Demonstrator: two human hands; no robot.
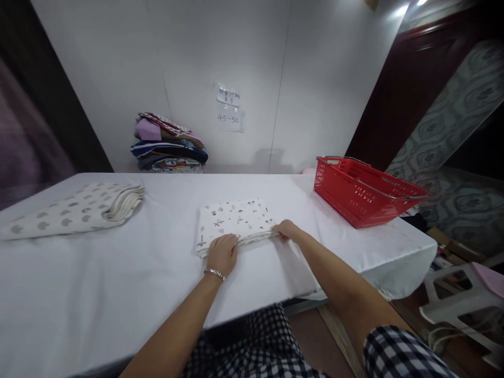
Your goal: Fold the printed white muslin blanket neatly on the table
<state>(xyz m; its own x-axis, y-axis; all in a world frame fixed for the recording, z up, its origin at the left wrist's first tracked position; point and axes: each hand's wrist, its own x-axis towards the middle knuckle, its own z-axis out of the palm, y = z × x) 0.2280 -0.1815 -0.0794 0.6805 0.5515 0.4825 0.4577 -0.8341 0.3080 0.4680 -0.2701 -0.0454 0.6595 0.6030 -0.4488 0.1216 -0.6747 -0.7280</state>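
Observation:
A folded white cloth with small coloured prints lies on the white table in front of me. My left hand, with a bracelet at the wrist, grips the cloth's near left edge. My right hand holds the near right corner of the same cloth. Both sets of fingers are tucked at the folded edge, which lies flat on the table.
A stack of folded cloths with grey patterns lies at the table's left. A red plastic basket stands at the right. A pile of folded coloured garments sits against the back wall. A white stool stands right of the table.

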